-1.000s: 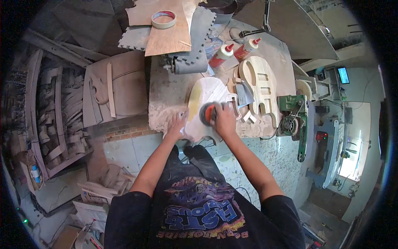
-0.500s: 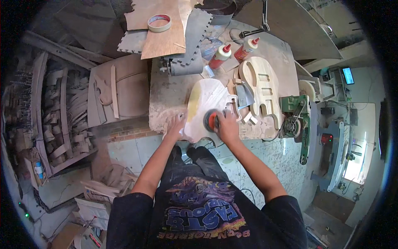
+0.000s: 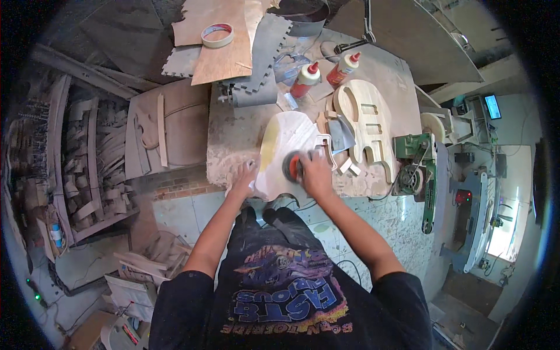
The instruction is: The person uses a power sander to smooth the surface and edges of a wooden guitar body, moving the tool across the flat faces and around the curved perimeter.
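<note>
A pale guitar body (image 3: 287, 131) with a yellowish strip lies flat at the bench's front edge. My left hand (image 3: 245, 178) grips its left edge, fingers curled. My right hand (image 3: 315, 174) is closed on a round sander (image 3: 291, 167), dark with an orange top, which rests on the body's lower middle and is slightly blurred. Just right of them are a pale frame-like template (image 3: 324, 149) and small wood offcuts (image 3: 349, 166). A second guitar body (image 3: 349, 105) with several cavities lies farther right.
The dusty workbench (image 3: 227, 149) also holds two glue bottles (image 3: 304, 84), a tape roll (image 3: 217, 42) on plywood and foam mats (image 3: 268, 52). A green belt machine (image 3: 417, 149) stands at its right end; scrap-wood shelves (image 3: 81, 175) are at left. A cable (image 3: 350, 265) runs along the floor.
My right hand and the sander have shifted slightly across the guitar body. My left hand stays at its edge. The view has shifted a little, moving the bench's upper items leftward in frame.
</note>
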`<action>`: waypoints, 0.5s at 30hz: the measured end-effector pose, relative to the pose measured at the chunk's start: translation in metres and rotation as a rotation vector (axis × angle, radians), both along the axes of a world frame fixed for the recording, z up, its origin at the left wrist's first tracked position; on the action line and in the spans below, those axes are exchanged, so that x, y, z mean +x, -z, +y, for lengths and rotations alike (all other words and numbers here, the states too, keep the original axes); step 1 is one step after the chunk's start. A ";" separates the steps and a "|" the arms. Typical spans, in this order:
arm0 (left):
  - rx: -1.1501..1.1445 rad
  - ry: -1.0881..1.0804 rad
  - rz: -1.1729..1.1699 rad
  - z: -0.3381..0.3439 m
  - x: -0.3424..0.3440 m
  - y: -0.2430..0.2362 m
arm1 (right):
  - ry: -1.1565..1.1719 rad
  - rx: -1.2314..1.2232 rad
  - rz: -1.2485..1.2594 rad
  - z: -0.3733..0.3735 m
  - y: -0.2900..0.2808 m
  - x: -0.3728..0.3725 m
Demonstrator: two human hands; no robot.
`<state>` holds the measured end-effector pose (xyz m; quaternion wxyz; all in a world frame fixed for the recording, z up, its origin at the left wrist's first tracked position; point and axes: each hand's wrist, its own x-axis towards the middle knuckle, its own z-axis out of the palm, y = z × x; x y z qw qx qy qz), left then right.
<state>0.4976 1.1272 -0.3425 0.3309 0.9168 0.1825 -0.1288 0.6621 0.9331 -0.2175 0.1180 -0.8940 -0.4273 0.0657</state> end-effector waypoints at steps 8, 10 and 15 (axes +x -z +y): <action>0.020 0.000 0.164 -0.002 0.007 -0.013 | -0.083 -0.057 0.014 -0.009 -0.018 -0.023; 0.009 0.008 0.169 -0.007 0.002 -0.011 | -0.048 -0.029 0.015 0.005 -0.006 -0.017; 0.076 0.034 0.104 -0.016 0.000 -0.020 | 0.097 0.079 0.077 0.031 -0.013 0.068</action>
